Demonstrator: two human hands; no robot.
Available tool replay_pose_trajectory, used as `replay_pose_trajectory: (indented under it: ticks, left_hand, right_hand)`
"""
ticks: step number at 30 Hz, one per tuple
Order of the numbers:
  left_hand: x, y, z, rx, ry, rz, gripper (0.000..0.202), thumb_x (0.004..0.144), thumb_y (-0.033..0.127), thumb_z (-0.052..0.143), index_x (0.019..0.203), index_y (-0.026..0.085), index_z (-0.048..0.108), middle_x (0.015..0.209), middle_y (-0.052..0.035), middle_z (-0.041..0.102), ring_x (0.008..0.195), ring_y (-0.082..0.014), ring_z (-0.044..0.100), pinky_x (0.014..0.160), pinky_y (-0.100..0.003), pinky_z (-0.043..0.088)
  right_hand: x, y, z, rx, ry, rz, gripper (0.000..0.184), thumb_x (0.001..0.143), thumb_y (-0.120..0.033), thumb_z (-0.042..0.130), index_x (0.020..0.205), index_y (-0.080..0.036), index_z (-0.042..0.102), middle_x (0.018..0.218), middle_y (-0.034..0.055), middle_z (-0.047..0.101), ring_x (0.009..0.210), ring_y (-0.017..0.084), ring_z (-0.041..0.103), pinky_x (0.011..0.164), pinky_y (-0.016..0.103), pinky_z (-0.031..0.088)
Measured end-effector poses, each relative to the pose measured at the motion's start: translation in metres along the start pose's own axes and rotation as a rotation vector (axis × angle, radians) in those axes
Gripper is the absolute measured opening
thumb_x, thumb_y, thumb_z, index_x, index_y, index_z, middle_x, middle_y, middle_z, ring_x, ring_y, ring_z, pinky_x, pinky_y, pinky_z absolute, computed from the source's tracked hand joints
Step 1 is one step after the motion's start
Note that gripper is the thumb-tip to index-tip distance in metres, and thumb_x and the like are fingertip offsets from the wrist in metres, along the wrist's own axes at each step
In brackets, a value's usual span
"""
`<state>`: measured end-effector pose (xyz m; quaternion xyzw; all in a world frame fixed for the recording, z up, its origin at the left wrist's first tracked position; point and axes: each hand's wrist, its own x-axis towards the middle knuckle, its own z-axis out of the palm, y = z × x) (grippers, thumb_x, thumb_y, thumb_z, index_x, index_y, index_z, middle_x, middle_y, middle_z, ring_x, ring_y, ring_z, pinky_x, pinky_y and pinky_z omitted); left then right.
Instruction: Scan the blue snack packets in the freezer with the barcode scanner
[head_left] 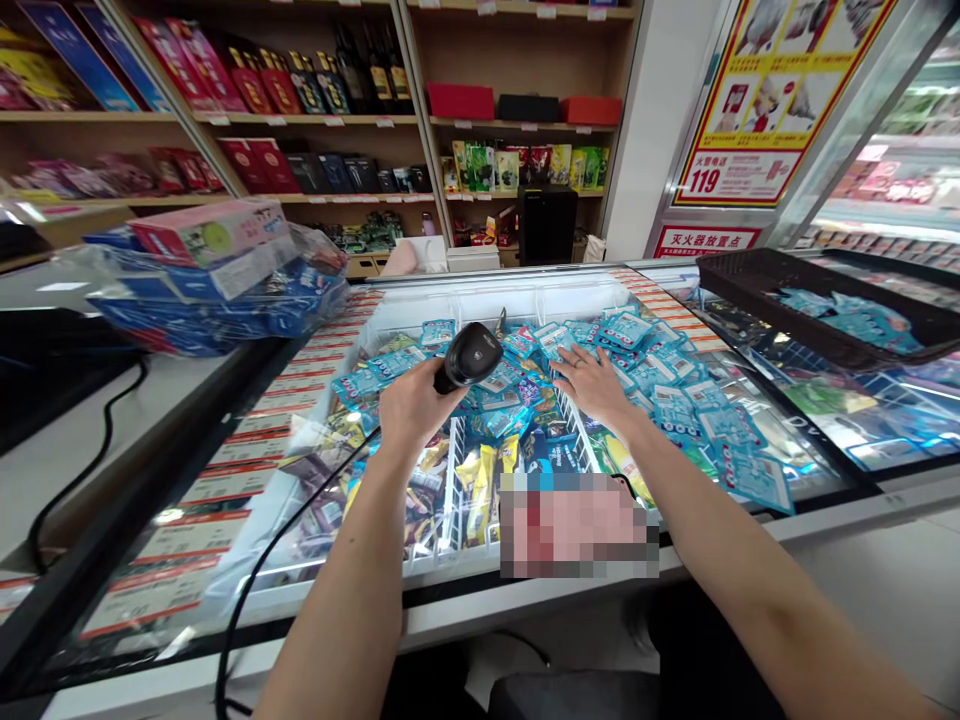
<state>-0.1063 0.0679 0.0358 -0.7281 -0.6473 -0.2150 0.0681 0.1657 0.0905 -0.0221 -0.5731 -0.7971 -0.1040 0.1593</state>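
My left hand [410, 408] is wrapped round the handle of a black barcode scanner [474, 355], whose head points away over the freezer [431, 560]. A black cable [289, 520] trails from the scanner toward the lower left. My right hand [592, 385] lies with spread fingers on or just above several light-blue packets [679, 405], beside a white wire divider [574, 430]; whether it touches them I cannot tell. More blue packets [495, 400] are strewn beneath the scanner. Yellow-wrapped items [480, 480] lie in the middle compartment.
A brown basket [795, 325] holding blue packets stands at the right. On the left is a plastic-wrapped stack of blue boxes [225, 290]. A blurred pinkish patch [577, 525] covers something at the near edge. Stocked shelves [315, 118] line the back.
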Motion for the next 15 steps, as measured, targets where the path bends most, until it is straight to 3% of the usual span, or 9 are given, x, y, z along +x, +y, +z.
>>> replay_pose_trajectory:
  ticks: [4,10,15]
  left_hand:
    - [0.000,-0.001,0.000,0.000,0.020,-0.003,0.037,0.074,0.053,0.050,0.095,0.025,0.061,0.090,-0.0042,0.067,0.082,-0.0230,0.061,0.057,-0.026,0.036]
    - [0.000,-0.003,0.000,0.000,-0.007,-0.003,0.037,0.074,0.054,0.050,0.094,0.025,0.060,0.090,-0.0037,0.067,0.080,-0.0228,0.061,0.056,-0.027,0.035]
    - [0.000,-0.008,0.002,0.002,-0.002,0.005,0.036,0.074,0.055,0.049,0.093,0.026,0.059,0.087,-0.0028,0.068,0.078,-0.0235,0.061,0.054,-0.027,0.034]
  right_hand:
    - [0.000,-0.006,0.002,0.005,0.028,-0.019,0.038,0.090,-0.029,0.035,0.126,-0.030,0.047,0.137,0.0013,0.042,0.131,0.024,0.026,0.106,0.053,0.015]
    - [0.003,-0.014,0.002,-0.003,-0.011,-0.184,0.051,0.083,-0.015,0.045,0.132,-0.027,0.039,0.138,0.0017,0.040,0.132,0.021,0.026,0.109,0.049,0.010]
    - [0.007,-0.014,0.008,-0.028,0.000,-0.110,0.049,0.081,-0.017,0.048,0.129,-0.024,0.043,0.131,0.0042,0.049,0.126,0.024,0.036,0.106,0.051,0.015]
